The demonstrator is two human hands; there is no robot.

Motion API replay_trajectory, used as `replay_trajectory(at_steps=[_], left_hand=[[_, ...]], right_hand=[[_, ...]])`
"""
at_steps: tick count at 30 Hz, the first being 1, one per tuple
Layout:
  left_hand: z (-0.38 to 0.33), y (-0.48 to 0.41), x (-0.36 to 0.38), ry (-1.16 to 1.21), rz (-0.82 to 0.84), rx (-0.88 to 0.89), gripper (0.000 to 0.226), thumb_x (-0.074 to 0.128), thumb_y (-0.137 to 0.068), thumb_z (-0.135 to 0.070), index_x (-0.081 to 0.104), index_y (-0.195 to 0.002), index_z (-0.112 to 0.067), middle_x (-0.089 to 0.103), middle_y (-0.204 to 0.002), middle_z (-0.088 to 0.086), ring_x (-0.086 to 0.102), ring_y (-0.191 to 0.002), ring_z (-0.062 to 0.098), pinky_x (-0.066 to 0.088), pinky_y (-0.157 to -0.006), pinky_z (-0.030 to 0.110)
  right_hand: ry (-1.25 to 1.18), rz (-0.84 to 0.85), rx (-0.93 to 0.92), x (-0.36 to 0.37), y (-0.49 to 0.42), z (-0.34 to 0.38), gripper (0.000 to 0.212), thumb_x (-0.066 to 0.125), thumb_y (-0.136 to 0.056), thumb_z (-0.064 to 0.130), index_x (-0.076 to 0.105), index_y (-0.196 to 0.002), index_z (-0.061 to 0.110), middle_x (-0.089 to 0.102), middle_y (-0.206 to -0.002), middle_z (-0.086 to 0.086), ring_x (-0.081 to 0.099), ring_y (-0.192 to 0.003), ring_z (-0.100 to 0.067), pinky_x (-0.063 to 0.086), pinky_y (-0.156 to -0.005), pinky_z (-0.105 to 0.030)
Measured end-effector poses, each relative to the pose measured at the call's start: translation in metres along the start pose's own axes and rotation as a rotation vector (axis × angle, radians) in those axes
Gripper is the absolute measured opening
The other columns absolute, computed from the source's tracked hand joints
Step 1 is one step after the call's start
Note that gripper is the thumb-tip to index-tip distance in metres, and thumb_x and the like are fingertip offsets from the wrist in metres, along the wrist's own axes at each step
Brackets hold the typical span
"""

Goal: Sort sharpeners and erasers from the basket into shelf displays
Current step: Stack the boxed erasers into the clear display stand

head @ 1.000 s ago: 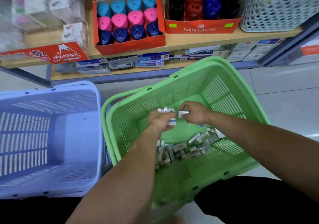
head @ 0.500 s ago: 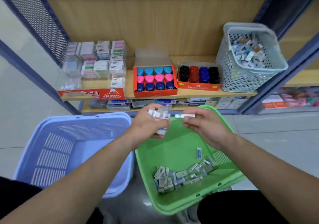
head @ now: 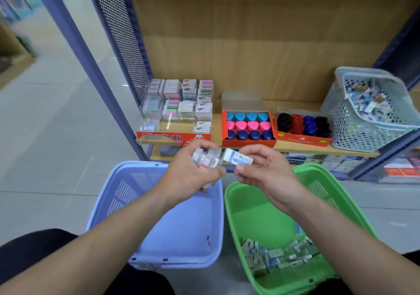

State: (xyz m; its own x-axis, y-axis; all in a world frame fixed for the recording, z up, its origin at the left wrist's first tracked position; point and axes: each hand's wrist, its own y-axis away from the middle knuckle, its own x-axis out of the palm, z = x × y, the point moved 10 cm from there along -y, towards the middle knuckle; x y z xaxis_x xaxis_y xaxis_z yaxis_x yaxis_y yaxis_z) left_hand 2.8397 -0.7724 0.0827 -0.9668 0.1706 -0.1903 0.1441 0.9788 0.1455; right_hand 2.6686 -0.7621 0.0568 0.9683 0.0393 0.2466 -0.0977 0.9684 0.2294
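1. The left hand (head: 188, 176) is curled round a bunch of small erasers (head: 208, 159), above the far rim of the blue basket (head: 193, 226).
2. The right hand (head: 266, 172) pinches one white eraser (head: 238, 157), just beside that bunch.
3. A heap of erasers (head: 277, 255) lies in the green basket (head: 250, 204), in front of the shelf (head: 295, 147).

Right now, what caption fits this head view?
Left hand grips several erasers, right hand pinches one eraser before the shelf.
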Motion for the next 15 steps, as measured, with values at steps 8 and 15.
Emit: replay_trajectory(at_steps=[8, 15], left_hand=[[0.017, -0.016, -0.037, 0.077, -0.085, -0.055, 0.032, 0.083, -0.078, -0.003, 0.066, -0.1, -0.02, 0.064, -0.071, -0.001, 0.058, -0.054, 0.021, 0.052, -0.049, 0.031], [0.045, -0.036, -0.085, 0.062, -0.201, -0.151, 0.033, 0.084, -0.078, -0.008, 0.063, -0.101, -0.018, 0.064, -0.073, 0.002, 0.059, -0.056, 0.02, 0.049, -0.049, 0.028]], right_hand=[[-0.022, -0.003, 0.021, 0.023, -0.033, -0.014, 0.017, 0.061, -0.093, -0.005, 0.068, -0.104, 0.006, 0.075, -0.088, -0.012, 0.072, -0.075, -0.023, 0.06, -0.072, -0.027], [-0.039, -0.015, 0.077, 0.046, -0.077, -0.029, 0.019, 0.065, -0.091, -0.005, 0.061, -0.106, 0.007, 0.075, -0.096, -0.017, 0.076, -0.085, -0.032, 0.062, -0.074, -0.031]])
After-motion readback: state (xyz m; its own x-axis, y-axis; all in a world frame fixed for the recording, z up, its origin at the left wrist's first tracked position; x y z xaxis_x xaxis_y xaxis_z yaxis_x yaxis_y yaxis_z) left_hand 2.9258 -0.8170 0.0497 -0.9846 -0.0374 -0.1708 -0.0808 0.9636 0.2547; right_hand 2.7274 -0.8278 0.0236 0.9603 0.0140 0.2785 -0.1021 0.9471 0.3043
